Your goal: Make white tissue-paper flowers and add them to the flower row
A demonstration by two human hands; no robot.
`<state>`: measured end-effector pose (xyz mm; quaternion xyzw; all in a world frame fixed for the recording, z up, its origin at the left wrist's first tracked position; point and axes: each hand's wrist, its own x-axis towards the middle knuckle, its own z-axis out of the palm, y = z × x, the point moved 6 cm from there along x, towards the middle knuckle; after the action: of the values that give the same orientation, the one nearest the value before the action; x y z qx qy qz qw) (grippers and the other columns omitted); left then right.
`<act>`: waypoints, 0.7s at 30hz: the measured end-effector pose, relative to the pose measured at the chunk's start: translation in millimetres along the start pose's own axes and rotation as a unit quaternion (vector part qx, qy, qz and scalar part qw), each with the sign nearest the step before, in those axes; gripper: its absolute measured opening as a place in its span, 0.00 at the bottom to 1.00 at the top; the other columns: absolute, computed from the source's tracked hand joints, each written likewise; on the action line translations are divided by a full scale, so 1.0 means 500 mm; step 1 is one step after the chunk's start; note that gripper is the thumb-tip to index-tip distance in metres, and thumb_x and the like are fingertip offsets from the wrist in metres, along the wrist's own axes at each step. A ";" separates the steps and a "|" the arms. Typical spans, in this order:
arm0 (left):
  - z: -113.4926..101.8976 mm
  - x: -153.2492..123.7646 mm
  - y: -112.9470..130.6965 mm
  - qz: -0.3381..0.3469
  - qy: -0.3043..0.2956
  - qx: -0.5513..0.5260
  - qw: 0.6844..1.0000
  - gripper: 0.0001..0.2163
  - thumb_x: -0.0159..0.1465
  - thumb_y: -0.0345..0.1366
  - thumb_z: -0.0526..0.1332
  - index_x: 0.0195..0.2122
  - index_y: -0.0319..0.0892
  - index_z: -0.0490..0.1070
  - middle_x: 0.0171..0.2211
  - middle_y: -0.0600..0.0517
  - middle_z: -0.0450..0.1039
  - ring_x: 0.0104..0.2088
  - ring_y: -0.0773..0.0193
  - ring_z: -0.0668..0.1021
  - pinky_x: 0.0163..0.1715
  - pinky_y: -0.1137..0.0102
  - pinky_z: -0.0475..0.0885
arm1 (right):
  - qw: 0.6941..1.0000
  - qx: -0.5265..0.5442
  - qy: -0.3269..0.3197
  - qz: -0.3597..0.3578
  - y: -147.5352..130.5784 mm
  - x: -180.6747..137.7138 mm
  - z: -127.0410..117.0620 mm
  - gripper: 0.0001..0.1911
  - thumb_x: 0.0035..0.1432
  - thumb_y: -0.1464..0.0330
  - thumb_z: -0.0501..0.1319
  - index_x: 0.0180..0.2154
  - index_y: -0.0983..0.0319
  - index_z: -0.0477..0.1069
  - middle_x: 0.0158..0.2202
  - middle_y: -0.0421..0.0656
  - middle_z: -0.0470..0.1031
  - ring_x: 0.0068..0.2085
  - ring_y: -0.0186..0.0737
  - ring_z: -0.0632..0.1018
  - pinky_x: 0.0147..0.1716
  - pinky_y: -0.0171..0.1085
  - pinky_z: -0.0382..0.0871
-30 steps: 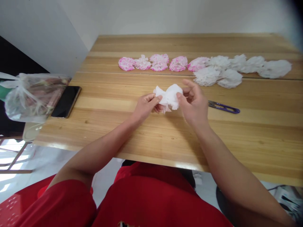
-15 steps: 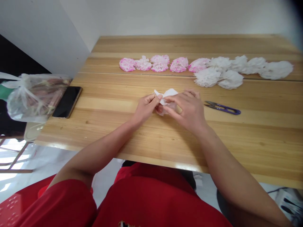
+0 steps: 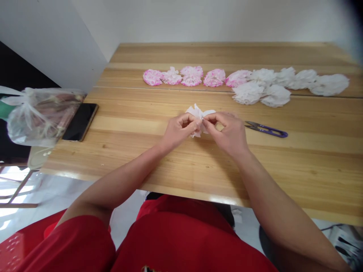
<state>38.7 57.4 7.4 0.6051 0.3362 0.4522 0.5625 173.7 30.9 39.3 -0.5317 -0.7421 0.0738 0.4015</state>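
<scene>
Between my hands is a white tissue paper flower (image 3: 195, 110), its layers partly fanned out above and below my fingers. My left hand (image 3: 181, 129) pinches it from the left with thumb and forefinger. From the right, my right hand (image 3: 229, 132) pinches a layer near the flower's middle, fingertips almost touching those of the left. Purple-handled thread snips (image 3: 268, 130) lie on the table just right of my right hand. Behind, a row holds pink-edged paper flowers (image 3: 191, 76) and, farther right, white paper flowers (image 3: 248, 93).
A dark phone (image 3: 80, 121) lies at the left edge of the wooden table (image 3: 136, 158). Next to it hangs or rests a tied clear plastic bag (image 3: 42, 117) with brownish contents. A wall (image 3: 215, 22) stands behind the table.
The fingertips of both hands have come together at the flower's middle. More of its white layers now stand up and spread apart. The other things on the table stay put.
</scene>
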 end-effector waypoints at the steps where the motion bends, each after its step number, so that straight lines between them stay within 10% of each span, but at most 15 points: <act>1: 0.000 0.001 -0.002 0.000 0.003 -0.007 1.000 0.12 0.58 0.41 0.64 0.26 0.37 0.68 0.23 0.53 0.72 0.24 0.72 0.74 0.27 0.76 0.70 | 1.000 0.003 -0.001 -0.002 -0.002 0.000 -0.001 0.05 0.56 0.69 0.60 0.29 0.57 0.74 0.28 0.39 0.78 0.32 0.40 0.76 0.38 0.41 0.64; 21: -0.002 0.006 -0.027 0.000 0.024 0.006 1.000 0.09 0.55 0.37 0.65 0.30 0.37 0.70 0.27 0.52 0.75 0.29 0.70 0.76 0.31 0.76 0.70 | 0.999 -0.012 -0.006 -0.046 0.002 -0.007 0.006 0.07 0.60 0.66 0.59 0.35 0.55 0.77 0.32 0.38 0.81 0.34 0.42 0.78 0.46 0.46 0.66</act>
<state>40.2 62.2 -5.6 0.5974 0.3520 0.4650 0.5505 172.9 29.5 34.9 -0.5011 -0.7692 0.0497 0.3934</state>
